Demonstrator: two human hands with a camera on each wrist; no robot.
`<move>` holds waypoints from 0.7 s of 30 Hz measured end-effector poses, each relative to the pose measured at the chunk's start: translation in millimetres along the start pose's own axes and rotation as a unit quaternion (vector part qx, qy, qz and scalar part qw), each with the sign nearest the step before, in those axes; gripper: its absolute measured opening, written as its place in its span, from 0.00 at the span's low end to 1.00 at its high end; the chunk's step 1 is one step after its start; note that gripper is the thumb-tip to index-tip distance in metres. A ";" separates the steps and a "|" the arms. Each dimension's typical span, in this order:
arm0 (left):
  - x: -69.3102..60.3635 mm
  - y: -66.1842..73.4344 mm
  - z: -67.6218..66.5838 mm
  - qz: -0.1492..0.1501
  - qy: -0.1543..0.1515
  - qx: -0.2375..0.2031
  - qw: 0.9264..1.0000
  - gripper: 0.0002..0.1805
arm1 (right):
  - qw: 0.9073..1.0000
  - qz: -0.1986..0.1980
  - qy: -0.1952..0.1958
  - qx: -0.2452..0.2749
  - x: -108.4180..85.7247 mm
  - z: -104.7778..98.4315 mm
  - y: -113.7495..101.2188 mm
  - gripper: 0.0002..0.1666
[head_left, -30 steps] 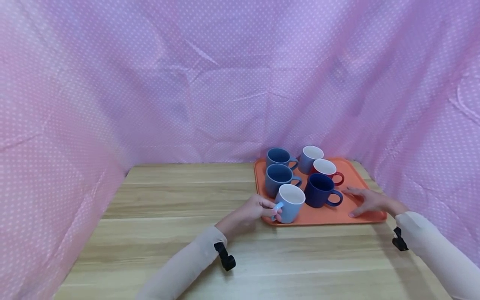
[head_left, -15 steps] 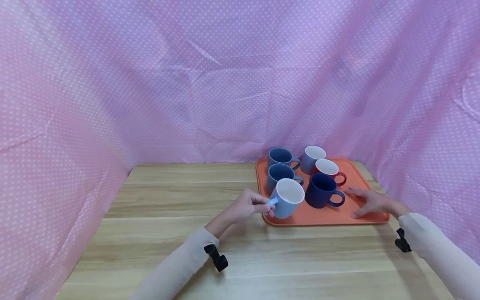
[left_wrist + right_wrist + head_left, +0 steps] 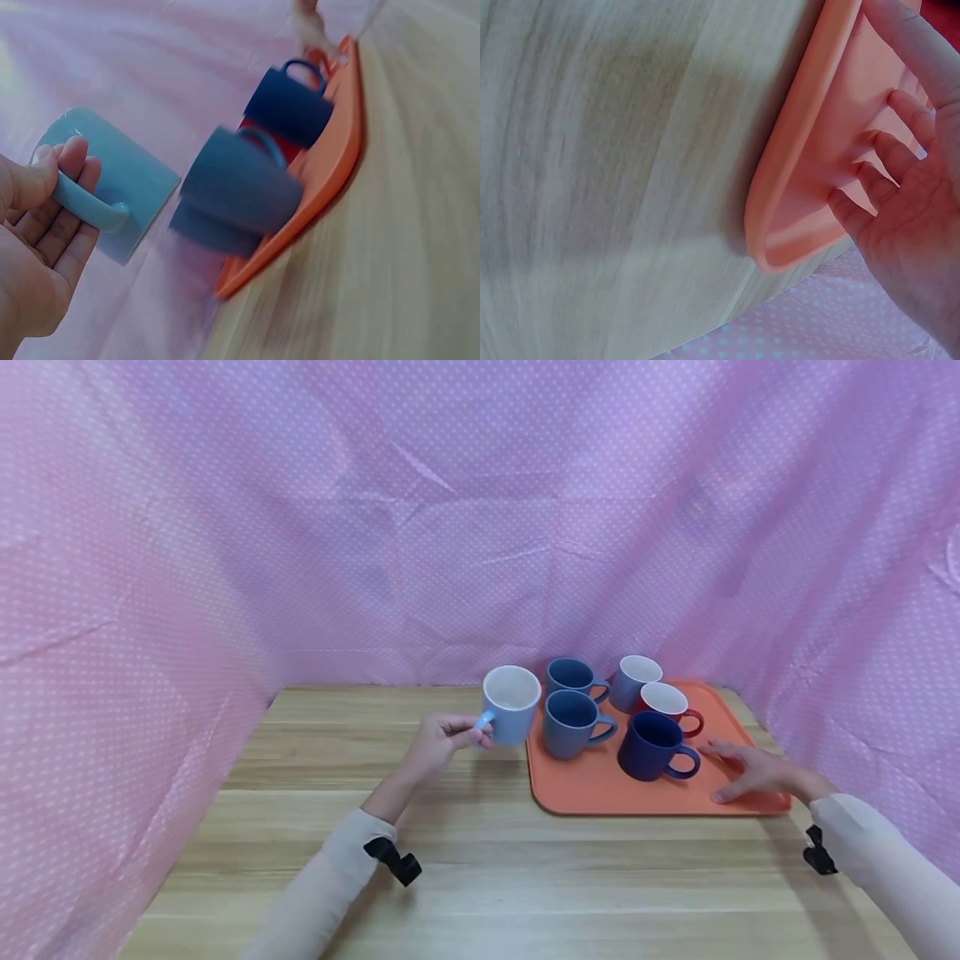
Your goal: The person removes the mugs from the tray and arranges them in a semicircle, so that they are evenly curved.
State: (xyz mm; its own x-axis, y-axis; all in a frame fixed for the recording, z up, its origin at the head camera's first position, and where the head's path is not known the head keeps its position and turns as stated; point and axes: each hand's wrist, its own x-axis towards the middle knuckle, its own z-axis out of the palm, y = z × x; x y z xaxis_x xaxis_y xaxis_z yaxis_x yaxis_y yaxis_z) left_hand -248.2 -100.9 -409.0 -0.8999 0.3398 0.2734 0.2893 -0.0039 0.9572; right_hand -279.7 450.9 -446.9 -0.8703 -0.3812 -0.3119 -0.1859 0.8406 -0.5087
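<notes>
While the left hand pinched the light-blue mug by its handle above the table, left of the orange tray, the right hand touched the tray with spread fingers. Five more mugs stood upright on it; a pink dotted cloth hung behind the table.

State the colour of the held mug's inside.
The mug is white inside; the head view shows it best.

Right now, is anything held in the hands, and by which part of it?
The left hand holds the light blue mug by its handle. The right hand rests on the tray, gripping nothing.
</notes>
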 end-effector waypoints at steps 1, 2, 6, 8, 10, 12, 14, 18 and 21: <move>-0.7 0.0 -6.5 -0.004 0.011 -0.002 1.000 0.11 | 1.000 -0.002 0.001 0.000 -0.1 0.3 -0.4 0.57; -1.4 0.0 -12.9 -0.006 0.020 -0.003 1.000 0.11 | 1.000 -0.004 0.001 0.001 -0.2 0.5 -0.7 0.57; -4.3 0.1 -36.9 -0.014 0.057 0.009 0.998 0.13 | 1.000 -0.005 0.000 -0.001 -0.4 0.3 -1.2 0.58; -5.9 0.7 -47.7 -0.017 0.073 0.011 0.997 0.14 | 1.000 -0.002 -0.003 0.000 0.0 -0.9 -0.8 0.58; -7.7 1.7 -58.0 -0.021 0.087 0.008 0.996 0.14 | 1.000 0.000 -0.003 0.000 0.5 -1.9 -0.7 0.58; -9.5 2.7 -68.4 -0.025 0.097 0.004 0.995 0.15 | 1.000 0.000 -0.004 0.000 0.8 -2.8 -0.8 0.58; -11.1 3.1 -79.4 -0.029 0.107 0.005 0.994 0.15 | 1.000 0.000 -0.004 -0.001 0.7 -3.1 -1.2 0.58; -16.3 3.3 -102.6 -0.046 0.122 0.038 0.991 0.16 | 1.000 0.000 -0.004 -0.003 -0.6 -2.3 -1.4 0.58; -23.6 1.5 -120.9 -0.064 0.135 0.064 0.987 0.16 | 1.000 0.002 -0.007 0.001 -0.8 -0.8 -2.0 0.57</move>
State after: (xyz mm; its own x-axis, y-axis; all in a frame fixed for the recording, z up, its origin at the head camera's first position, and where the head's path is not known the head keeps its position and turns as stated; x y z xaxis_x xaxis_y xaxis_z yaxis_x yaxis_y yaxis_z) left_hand -266.1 -222.6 -402.6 -0.9808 0.0669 0.1834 0.1915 0.1465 0.9705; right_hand -279.0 449.9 -445.0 -0.8645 -0.3839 -0.3244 -0.1819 0.8407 -0.5101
